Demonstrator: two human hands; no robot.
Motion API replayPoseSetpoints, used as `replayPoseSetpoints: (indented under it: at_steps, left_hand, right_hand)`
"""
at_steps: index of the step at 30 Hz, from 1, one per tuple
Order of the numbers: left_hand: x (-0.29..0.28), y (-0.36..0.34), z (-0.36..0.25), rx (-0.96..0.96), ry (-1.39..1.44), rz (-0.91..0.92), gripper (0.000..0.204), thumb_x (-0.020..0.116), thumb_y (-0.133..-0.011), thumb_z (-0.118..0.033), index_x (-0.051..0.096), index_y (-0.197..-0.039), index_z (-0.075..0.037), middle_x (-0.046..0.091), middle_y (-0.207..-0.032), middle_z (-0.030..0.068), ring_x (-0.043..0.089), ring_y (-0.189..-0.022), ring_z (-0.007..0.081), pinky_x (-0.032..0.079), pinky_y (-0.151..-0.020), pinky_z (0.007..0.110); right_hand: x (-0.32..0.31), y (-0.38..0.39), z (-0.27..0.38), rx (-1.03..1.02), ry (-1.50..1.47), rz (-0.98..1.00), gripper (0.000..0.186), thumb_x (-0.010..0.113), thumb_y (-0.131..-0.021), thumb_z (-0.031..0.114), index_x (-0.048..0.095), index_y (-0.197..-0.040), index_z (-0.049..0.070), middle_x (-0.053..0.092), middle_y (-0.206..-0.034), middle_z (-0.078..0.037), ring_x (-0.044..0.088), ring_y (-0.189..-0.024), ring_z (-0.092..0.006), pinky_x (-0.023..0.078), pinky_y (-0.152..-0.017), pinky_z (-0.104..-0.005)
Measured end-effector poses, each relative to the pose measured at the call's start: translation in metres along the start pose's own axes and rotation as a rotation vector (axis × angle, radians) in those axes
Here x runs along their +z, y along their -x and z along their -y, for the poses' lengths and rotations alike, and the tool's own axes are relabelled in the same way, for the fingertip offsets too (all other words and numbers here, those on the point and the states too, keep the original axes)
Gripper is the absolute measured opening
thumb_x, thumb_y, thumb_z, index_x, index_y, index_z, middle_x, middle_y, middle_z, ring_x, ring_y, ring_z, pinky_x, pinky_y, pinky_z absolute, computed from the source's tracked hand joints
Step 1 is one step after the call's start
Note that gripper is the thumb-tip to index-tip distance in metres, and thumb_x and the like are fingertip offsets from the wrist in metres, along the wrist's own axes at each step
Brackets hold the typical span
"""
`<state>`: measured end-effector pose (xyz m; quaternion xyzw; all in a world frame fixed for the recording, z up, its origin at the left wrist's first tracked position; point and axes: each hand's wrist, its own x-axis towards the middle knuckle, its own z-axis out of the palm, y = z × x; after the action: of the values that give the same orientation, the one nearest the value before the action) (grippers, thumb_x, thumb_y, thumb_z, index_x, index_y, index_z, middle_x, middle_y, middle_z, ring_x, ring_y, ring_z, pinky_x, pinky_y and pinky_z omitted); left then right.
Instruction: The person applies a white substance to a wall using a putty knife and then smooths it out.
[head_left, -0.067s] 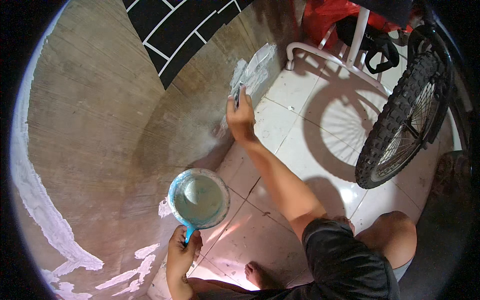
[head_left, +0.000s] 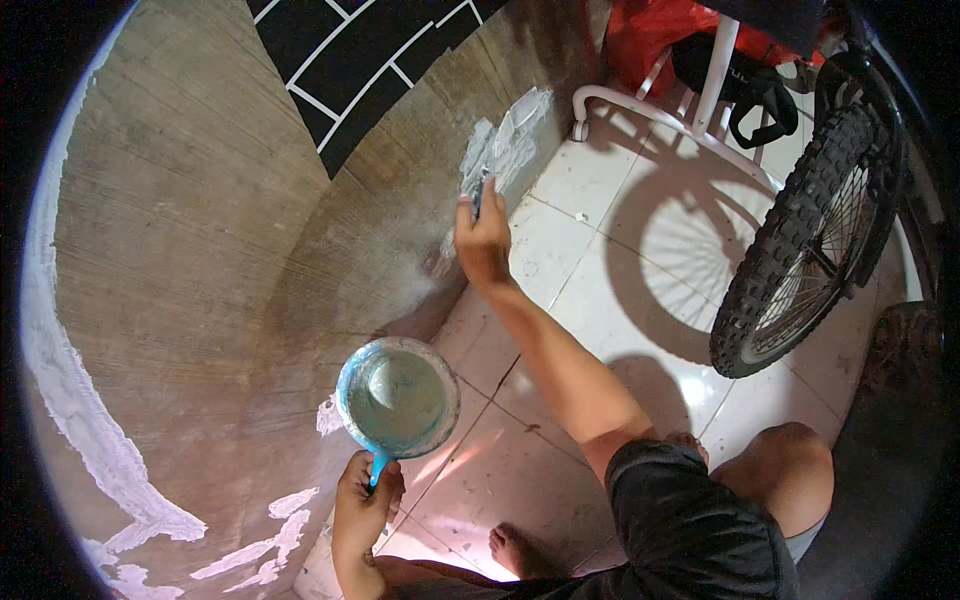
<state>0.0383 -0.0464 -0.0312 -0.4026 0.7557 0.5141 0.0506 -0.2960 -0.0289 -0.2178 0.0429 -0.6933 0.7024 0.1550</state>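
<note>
My left hand (head_left: pixel 364 502) is closed round the handle of a blue dipper (head_left: pixel 352 412), whose rim is smeared with pale residue. Greyish-white putty (head_left: pixel 405 400) lies inside it. Up ahead, my right hand (head_left: pixel 483 243) grips what looks like a putty knife (head_left: pixel 478 200), mostly covered by the fingers. Its working end meets a wet white patch (head_left: pixel 512 140) low on the bare wall (head_left: pixel 250 210). The thumb and fingers press along the tool; its blade is hard to make out.
Right of me stands a bicycle wheel (head_left: pixel 790 280) with a knobby tyre. Beyond it are a white metal rack (head_left: pixel 640 105) and a red bag (head_left: pixel 640 50). Black brick-pattern covering (head_left: pixel 350 70) tops the wall. White tiles (head_left: pixel 560 250) form the floor, and my bare foot (head_left: pixel 515 550) rests there.
My right hand has shifted very slightly right and down along the wall with the putty knife. The left hand and dipper stay put.
</note>
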Motion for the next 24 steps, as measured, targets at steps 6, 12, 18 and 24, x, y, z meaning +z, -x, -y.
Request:
replayPoseSetpoints:
  at_steps: [6, 12, 18, 24]
  left_hand:
    - [-0.001, 0.003, -0.002, 0.002, -0.004, 0.005, 0.013, 0.059, -0.100, -0.014, 0.053, -0.101, -0.002, 0.058, -0.067, 0.0033, 0.046, -0.049, 0.0055, 0.034, -0.043, 0.022]
    - [-0.001, 0.002, 0.004, -0.011, 0.007, 0.012, 0.019, 0.062, -0.099, -0.018, 0.053, -0.103, -0.002, 0.059, -0.068, 0.0027, 0.047, -0.050, 0.0051, 0.035, -0.044, 0.022]
    - [0.003, 0.003, -0.002, -0.027, 0.013, -0.011, 0.016, 0.061, -0.099, -0.017, 0.054, -0.101, -0.002, 0.059, -0.069, 0.0021, 0.046, -0.050, 0.0052, 0.034, -0.044, 0.022]
    - [0.007, 0.001, -0.003, -0.023, 0.018, 0.012, 0.016, 0.061, -0.099, -0.016, 0.054, -0.100, -0.002, 0.059, -0.068, 0.0017, 0.046, -0.049, 0.0051, 0.033, -0.044, 0.021]
  right_hand:
    - [-0.031, -0.059, -0.024, 0.100, 0.172, -0.152, 0.055, 0.047, -0.098, 0.025, 0.043, -0.138, -0.013, 0.056, -0.123, -0.035, 0.056, -0.113, -0.0471, 0.043, -0.101, -0.0475]
    - [-0.019, -0.056, -0.037, 0.088, 0.228, -0.044, 0.058, 0.046, -0.096, 0.026, 0.042, -0.139, -0.012, 0.058, -0.118, -0.035, 0.057, -0.109, -0.0475, 0.044, -0.099, -0.0476]
    - [-0.013, 0.009, -0.008, 0.135, 0.111, 0.003, 0.058, 0.045, -0.096, 0.026, 0.039, -0.142, -0.010, 0.055, -0.125, -0.035, 0.055, -0.113, -0.0485, 0.044, -0.100, -0.0478]
    - [-0.037, -0.068, -0.011, 0.125, 0.216, -0.077, 0.059, 0.045, -0.095, 0.026, 0.040, -0.141, -0.011, 0.056, -0.123, -0.033, 0.056, -0.112, -0.0474, 0.044, -0.098, -0.0492]
